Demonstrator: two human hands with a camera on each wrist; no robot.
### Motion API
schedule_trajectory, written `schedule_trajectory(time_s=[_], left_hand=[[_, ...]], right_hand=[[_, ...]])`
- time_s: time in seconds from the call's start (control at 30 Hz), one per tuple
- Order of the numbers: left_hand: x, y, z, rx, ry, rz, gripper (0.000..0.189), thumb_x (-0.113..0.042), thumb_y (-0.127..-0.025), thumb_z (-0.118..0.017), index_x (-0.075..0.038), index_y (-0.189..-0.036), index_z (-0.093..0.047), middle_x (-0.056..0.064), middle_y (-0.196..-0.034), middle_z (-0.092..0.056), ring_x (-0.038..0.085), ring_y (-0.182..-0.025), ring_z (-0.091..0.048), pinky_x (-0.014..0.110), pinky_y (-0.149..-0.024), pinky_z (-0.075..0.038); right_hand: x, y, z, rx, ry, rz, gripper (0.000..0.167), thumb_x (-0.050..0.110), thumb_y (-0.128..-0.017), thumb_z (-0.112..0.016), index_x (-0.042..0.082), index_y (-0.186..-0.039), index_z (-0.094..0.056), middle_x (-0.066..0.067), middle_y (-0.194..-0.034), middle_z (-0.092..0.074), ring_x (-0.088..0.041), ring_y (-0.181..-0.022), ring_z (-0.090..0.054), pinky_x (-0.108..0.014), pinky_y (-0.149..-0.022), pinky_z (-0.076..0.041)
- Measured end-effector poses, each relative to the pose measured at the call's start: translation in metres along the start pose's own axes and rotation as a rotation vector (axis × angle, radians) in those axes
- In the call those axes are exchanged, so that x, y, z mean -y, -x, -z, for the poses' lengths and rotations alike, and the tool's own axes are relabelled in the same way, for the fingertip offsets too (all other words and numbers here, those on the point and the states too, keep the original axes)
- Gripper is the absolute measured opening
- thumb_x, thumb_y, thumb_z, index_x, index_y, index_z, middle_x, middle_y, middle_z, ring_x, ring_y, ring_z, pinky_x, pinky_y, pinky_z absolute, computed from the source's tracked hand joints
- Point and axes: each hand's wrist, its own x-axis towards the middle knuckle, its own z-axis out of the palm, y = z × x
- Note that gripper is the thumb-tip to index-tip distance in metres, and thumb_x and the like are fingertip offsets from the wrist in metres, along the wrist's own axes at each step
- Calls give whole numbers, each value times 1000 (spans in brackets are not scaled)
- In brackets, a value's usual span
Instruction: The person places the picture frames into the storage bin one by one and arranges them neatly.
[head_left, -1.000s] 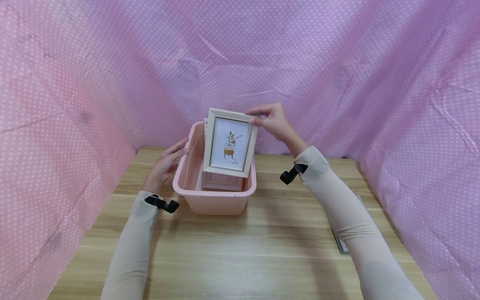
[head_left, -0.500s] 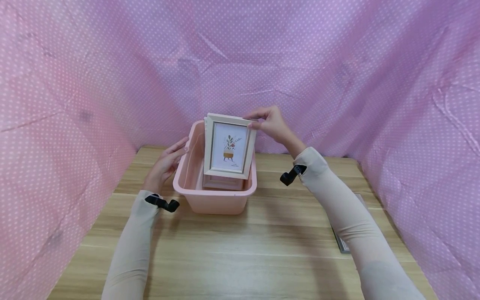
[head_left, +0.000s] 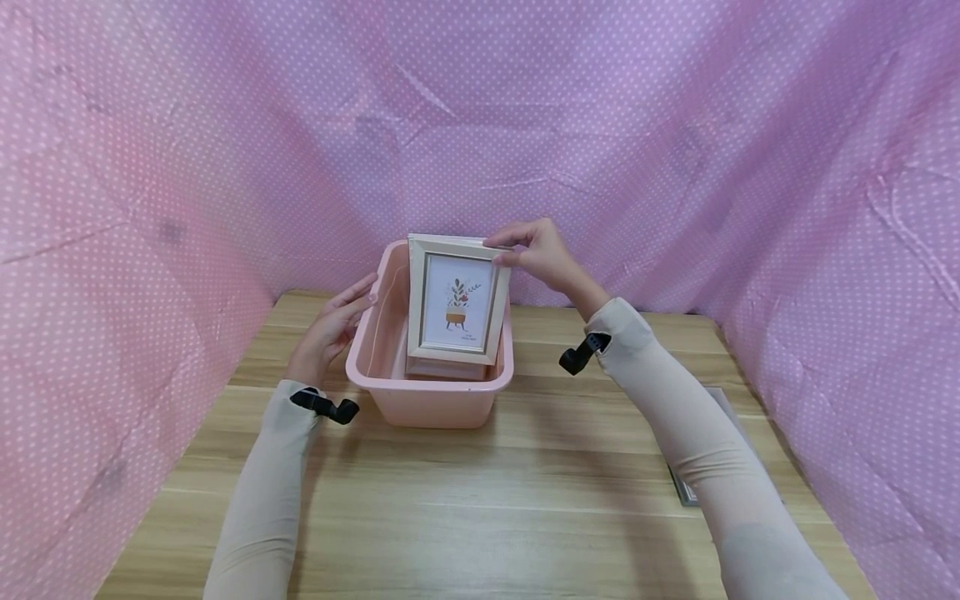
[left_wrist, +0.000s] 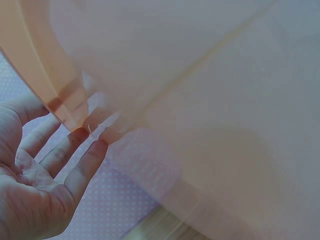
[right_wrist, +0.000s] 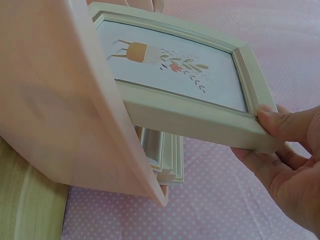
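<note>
A cream picture frame [head_left: 459, 300] with a potted-plant print is in the right hand [head_left: 546, 260], pinched at its upper right corner between thumb and fingers. It leans back, its lower part inside the pink plastic bin [head_left: 431, 408]. In the right wrist view, the thumb lies on the front of the picture frame and fingers pass beneath. Other frames [right_wrist: 171, 157] stand in the bin behind it, mostly hidden. The left hand [head_left: 327, 329] touches the bin's left side near the rim; in the left wrist view its fingertips [left_wrist: 99, 147] meet the wall, fingers fairly straight.
A grey frame [head_left: 686, 492] lies on the wooden table [head_left: 450, 517] at the right, partly covered by the right forearm. Pink dotted cloth [head_left: 480, 125] hangs behind the table and on both sides.
The right hand has lowered the cream picture frame further into the bin, covering more of the frame below it. The left hand has stayed at the bin's side.
</note>
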Motion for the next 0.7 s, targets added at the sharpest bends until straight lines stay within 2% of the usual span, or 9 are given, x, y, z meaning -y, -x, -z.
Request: schedule_trajectory(time_s=[0.13, 0.4, 0.6, 0.7], left_hand=[[0, 0, 0, -15, -13, 8, 63, -11, -103, -60, -18, -160, -35, -7, -131, -55, 1, -84, -70, 17, -74, -62], [-1, 0, 0, -20, -1, 25, 64, -10, -103, -60, -19, -161, -33, -4, -140, -52, 1, -89, -71, 18, -77, -62], [-2, 0, -1, -16, -6, 27, 64, -11, -104, -60, -20, -161, -32, 1, -154, -41, 1, -88, -71, 17, -75, -62], [-1, 1, -1, -18, -13, 26, 64, -12, -103, -60, -20, -161, -33, 1, -153, -42, 1, -85, -70, 16, -73, -62]], right_hand=[[-2, 0, -2, 9, 3, 13, 23, -10, -84, -75, -8, -106, -75, -24, -113, -73, -15, -97, -70, -26, -89, -60], [-7, 0, -4, 36, -15, 9, 22, -11, -84, -73, -10, -106, -74, -26, -114, -72, -12, -94, -68, -21, -81, -60], [-10, 1, -7, 45, -12, -23, 24, -11, -84, -74, -9, -108, -74, -23, -114, -73, -13, -98, -69, -26, -88, -61], [-12, 1, -8, 63, -23, -28, 25, -12, -83, -74, -9, -108, -74, -24, -116, -72, -14, -100, -69, -26, -91, -60]])
